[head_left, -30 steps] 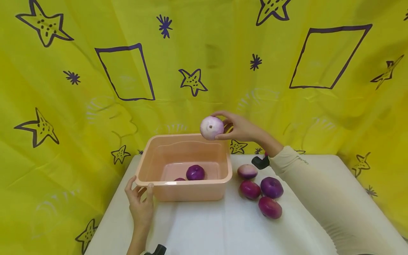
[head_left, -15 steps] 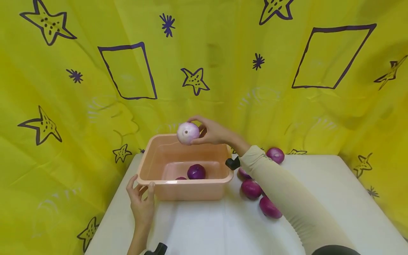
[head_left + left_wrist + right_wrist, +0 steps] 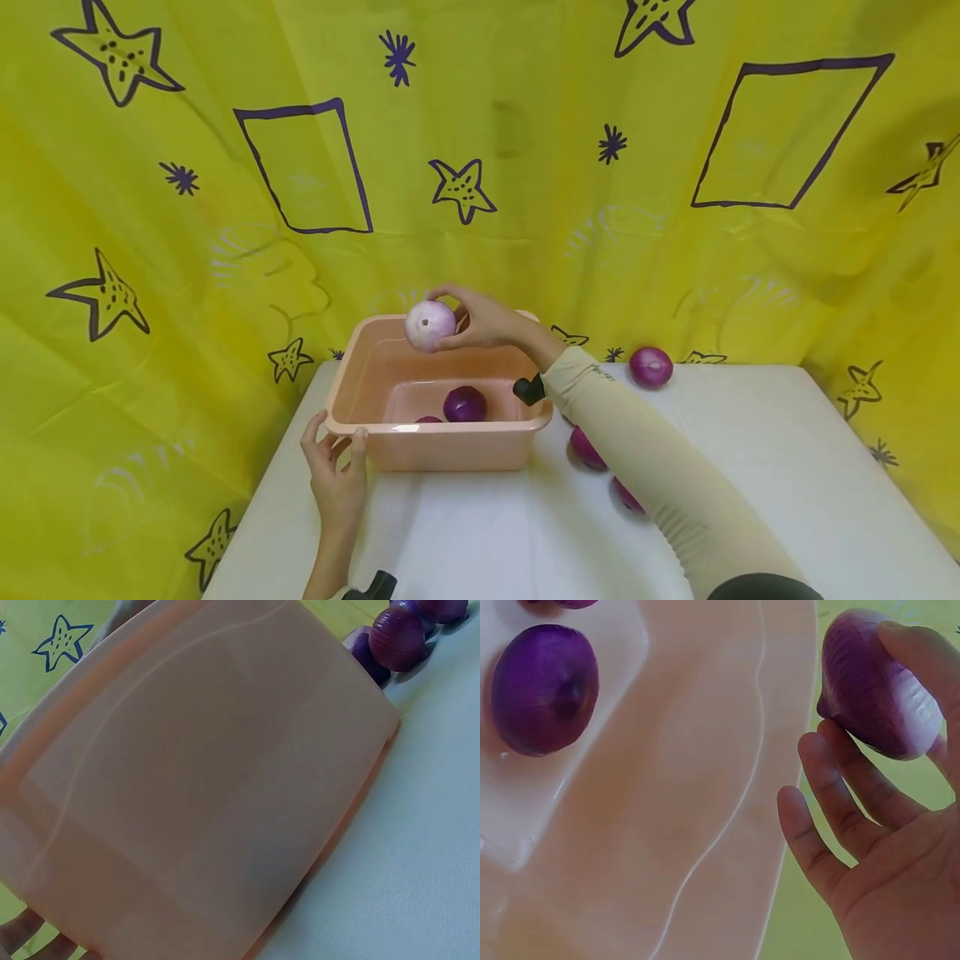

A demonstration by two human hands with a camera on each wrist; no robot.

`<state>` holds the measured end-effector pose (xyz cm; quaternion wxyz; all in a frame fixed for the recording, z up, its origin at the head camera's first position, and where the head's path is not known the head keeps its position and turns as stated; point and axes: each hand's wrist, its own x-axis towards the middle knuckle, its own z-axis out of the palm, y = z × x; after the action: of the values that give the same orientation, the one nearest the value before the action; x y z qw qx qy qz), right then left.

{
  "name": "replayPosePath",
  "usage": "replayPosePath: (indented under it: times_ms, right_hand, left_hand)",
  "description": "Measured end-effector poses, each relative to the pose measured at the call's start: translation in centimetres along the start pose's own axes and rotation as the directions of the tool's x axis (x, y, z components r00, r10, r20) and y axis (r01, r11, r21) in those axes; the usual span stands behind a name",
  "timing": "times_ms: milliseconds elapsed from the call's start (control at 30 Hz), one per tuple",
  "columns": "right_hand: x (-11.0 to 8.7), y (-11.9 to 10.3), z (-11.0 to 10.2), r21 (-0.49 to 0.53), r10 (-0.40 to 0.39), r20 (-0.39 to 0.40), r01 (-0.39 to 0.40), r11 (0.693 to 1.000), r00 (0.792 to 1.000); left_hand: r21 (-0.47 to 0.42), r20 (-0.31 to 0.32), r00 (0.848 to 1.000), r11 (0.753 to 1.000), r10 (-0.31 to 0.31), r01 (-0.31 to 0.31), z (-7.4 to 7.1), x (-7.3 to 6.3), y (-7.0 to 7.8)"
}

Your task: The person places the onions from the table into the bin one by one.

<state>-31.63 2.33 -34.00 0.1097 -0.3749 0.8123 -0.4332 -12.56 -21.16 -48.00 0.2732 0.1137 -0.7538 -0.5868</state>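
Observation:
My right hand point(image 3: 483, 323) pinches a purple-and-white onion point(image 3: 430, 326) between thumb and fingers, above the back part of a peach plastic basin point(image 3: 450, 451). In the right wrist view the thumb lies on the held onion point(image 3: 874, 682), while other fingers point(image 3: 810, 840) extend below it. A dark purple onion point(image 3: 465, 404) sits on the basin floor, with a second onion point(image 3: 429, 419) partly hidden by the front rim. My left hand point(image 3: 337, 492) grips the basin's front left corner. Only its fingertips point(image 3: 56, 949) show in the left wrist view.
Right of the basin, several onions point(image 3: 587, 450) lie on the white table, partly covered by my right sleeve point(image 3: 660, 467). Another onion point(image 3: 651, 367) lies by the table's back edge. A yellow curtain point(image 3: 525, 242) with drawn stars hangs behind.
My right hand has carried the onion leftward and slightly down, from the basin's back right corner to over the basin. The sleeve now covers more table onions. The left hand has stayed put.

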Motion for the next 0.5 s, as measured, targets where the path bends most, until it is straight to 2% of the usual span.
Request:
replayPosePath:
  times_ms: [333, 500]
  right_hand:
    - [-0.38, 0.15, -0.18, -0.078, 0.060, 0.027, -0.057, 0.995, 0.998]
    - [-0.52, 0.03, -0.43, -0.071, 0.060, 0.034, -0.058, 0.996, 0.998]
  left_hand:
    - [-0.029, -0.002, 1.000, 1.000, 0.009, -0.009, 0.04, -0.14, 0.42]
    - [-0.026, -0.005, 1.000, 1.000, 0.005, -0.005, -0.01, -0.09, 0.52]
